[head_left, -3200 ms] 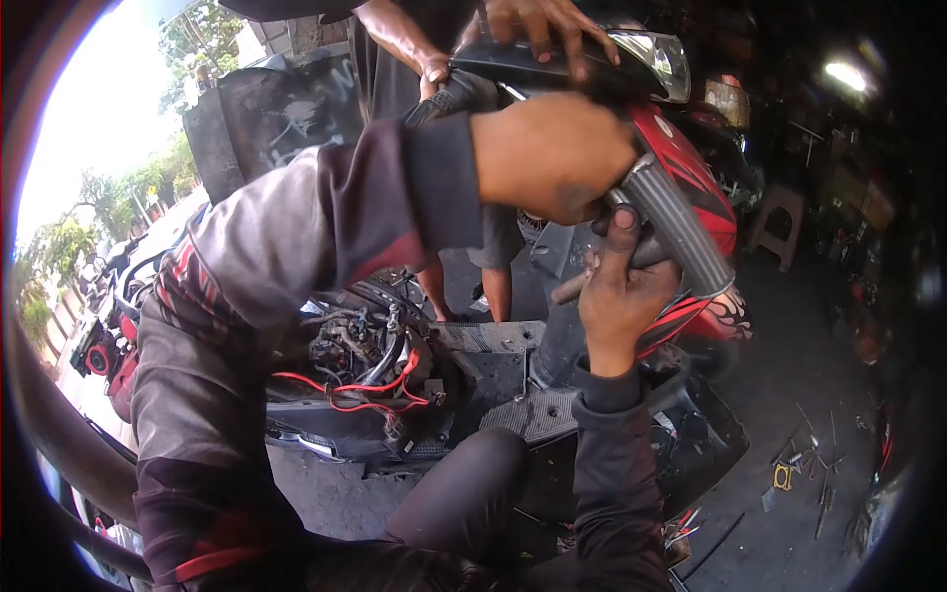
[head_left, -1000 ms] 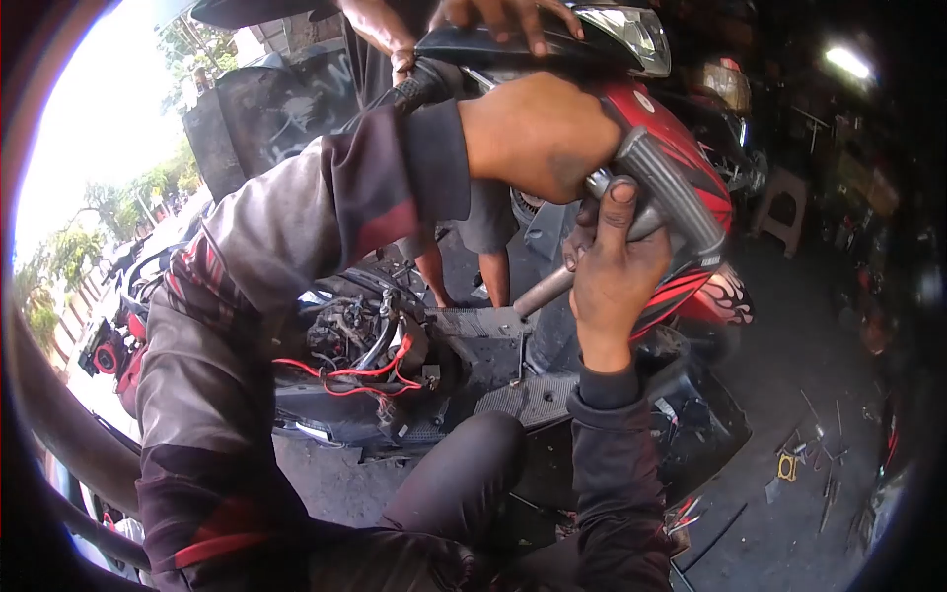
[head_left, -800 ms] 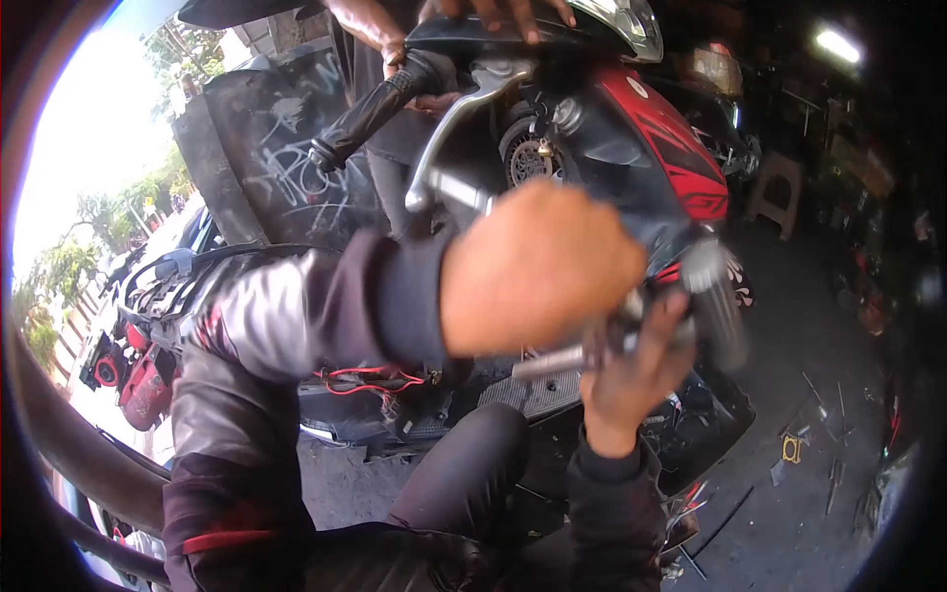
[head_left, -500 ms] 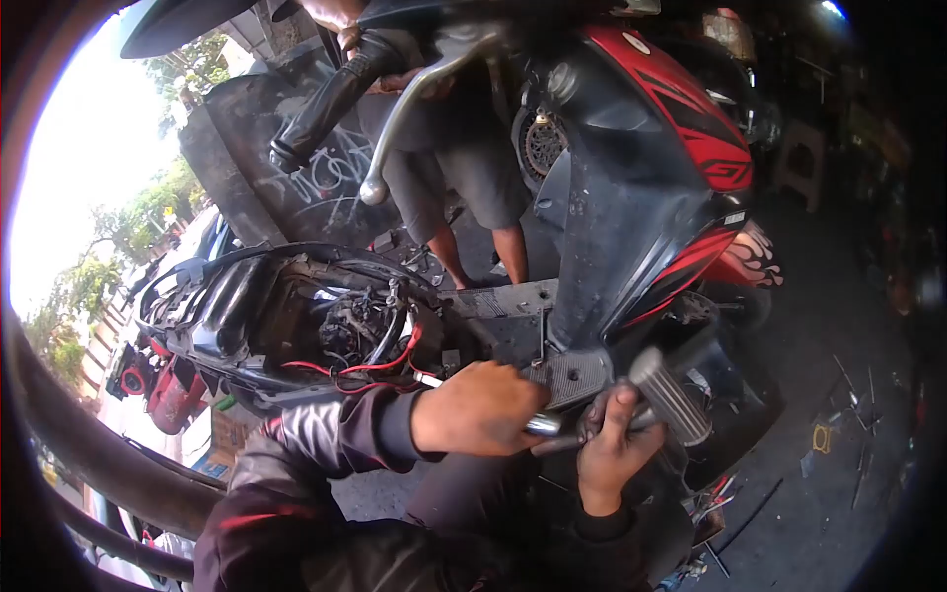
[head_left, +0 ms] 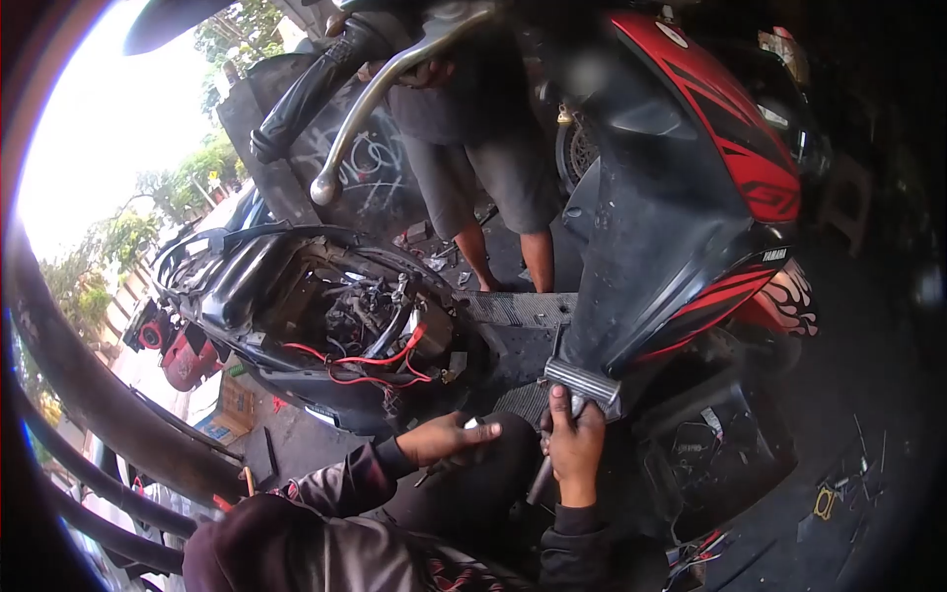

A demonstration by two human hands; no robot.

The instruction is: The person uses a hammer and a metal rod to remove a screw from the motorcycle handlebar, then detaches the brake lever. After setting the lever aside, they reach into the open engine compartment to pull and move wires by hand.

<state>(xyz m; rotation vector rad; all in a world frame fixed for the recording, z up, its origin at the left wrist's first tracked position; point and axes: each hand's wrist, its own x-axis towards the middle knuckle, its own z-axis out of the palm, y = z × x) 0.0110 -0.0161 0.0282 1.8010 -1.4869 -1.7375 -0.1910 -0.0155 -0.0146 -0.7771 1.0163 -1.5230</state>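
My right hand (head_left: 575, 449) is closed round the shaft of a T-shaped metal part. Its ribbed grey cylindrical head (head_left: 584, 385) points up, with my thumb against it, and the shaft's lower end sticks out below the fist. My left hand (head_left: 444, 441) is closed in a grip, thumb outstretched, above a dark-clothed leg. A small pale, shiny end shows at its fingers; the rest of what it holds is hidden. Both hands are in front of the scooter's footboard (head_left: 513, 308), apart from each other.
The scooter's stripped rear body (head_left: 232, 306) has red cables (head_left: 370, 380) exposed. Its brake lever (head_left: 380, 99) hangs above, beside the red-black front panel (head_left: 720, 118). Another person's legs (head_left: 498, 197) stand behind. Tools and a yellow gasket (head_left: 824, 503) lie on the floor at right.
My hands have moved apart: the left drew back to the left, away from the ribbed part. My right hand moved slightly left and turned the ribbed head more sideways. The camera view shifted.
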